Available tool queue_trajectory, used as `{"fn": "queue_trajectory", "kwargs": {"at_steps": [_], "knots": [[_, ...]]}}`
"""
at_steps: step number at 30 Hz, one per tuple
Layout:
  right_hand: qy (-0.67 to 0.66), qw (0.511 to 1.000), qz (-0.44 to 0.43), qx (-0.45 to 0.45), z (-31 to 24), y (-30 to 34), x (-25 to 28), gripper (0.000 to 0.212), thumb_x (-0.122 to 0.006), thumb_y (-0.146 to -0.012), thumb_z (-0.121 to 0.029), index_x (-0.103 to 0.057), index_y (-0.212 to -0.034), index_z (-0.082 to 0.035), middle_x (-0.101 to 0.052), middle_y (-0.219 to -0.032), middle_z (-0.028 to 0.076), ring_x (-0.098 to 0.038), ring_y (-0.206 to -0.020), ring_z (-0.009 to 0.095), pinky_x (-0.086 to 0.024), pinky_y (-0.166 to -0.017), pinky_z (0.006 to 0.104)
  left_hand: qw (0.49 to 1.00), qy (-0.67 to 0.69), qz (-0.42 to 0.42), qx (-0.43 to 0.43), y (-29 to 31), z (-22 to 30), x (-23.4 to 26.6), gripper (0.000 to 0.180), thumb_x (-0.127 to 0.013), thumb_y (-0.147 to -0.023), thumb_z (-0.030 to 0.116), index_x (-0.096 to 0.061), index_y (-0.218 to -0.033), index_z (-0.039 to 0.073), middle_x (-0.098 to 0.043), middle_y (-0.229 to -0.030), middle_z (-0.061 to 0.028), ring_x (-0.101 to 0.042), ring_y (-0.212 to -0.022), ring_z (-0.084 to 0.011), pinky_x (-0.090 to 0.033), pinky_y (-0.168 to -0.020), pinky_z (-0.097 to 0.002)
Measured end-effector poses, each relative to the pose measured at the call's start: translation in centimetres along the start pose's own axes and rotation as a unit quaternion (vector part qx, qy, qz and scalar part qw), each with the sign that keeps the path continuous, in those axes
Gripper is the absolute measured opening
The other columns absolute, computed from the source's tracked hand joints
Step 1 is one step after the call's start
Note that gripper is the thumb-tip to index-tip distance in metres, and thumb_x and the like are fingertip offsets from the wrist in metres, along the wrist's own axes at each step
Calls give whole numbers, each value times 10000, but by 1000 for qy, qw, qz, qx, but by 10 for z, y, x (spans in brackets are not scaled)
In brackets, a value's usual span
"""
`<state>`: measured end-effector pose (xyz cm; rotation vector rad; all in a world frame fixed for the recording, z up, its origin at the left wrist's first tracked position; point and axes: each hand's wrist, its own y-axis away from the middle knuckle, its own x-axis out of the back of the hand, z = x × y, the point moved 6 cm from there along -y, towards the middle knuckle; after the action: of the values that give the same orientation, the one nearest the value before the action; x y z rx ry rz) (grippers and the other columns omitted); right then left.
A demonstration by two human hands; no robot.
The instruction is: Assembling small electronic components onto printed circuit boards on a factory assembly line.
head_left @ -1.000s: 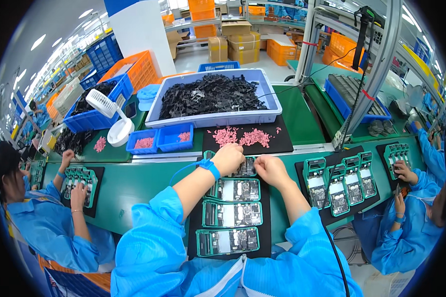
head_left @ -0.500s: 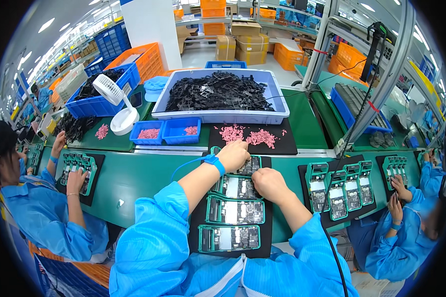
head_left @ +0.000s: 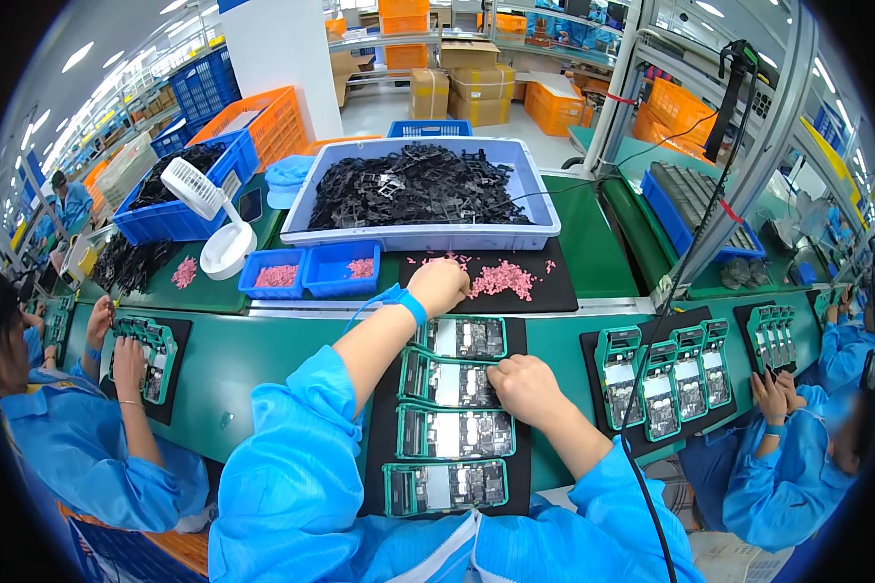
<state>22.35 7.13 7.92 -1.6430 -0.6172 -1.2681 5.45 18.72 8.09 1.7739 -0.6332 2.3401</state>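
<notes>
Centre: left hand partly hides pink pieces | right hand curled at green frame | grips hidden, cannot tell | upper-left crate label unreadable

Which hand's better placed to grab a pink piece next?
Likely the left hand: it's already at the pink pieces. The right hand is nearer the body, beside the second-farthest green-framed board.

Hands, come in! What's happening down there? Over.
Left hand at pink bits. Right hand by second-farthest board. Four boards in a column. Black cable over right sleeve, clear of both hands.
</notes>
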Motion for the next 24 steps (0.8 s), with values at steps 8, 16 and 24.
{"fn": "queue_trajectory", "kwargs": {"at_steps": [8,16,24], "knots": [[-217,956,96,-171,58,-27,7,52,-633,-756,-103,-650,-791,-69,-596,-727,113,-611,-720,318,-497,-636,415,994,-73,-58,-59,-19,6,-22,58,-693,-700,172,-707,-745,138,-647,-829,-69,-623,-885,-268,-488,-785,-394],[-161,960,70,-221,110,-78,-52,63,-644,-761,-114,-655,-806,-70,-620,-816,139,-619,-802,337,-505,-704,442,991,-95,-63,-70,-20,4,-28,85,-663,-721,168,-676,-715,85,-641,-839,-81,-617,-883,-289,-488,-801,-390],[-74,981,20,-177,107,-102,-67,54,-617,-728,-69,-638,-760,-31,-622,-819,164,-625,-823,348,-512,-731,443,998,-50,-22,-44,-19,-9,-21,88,-677,-708,173,-684,-714,86,-639,-801,-87,-620,-854,-283,-506,-775,-397]]}}
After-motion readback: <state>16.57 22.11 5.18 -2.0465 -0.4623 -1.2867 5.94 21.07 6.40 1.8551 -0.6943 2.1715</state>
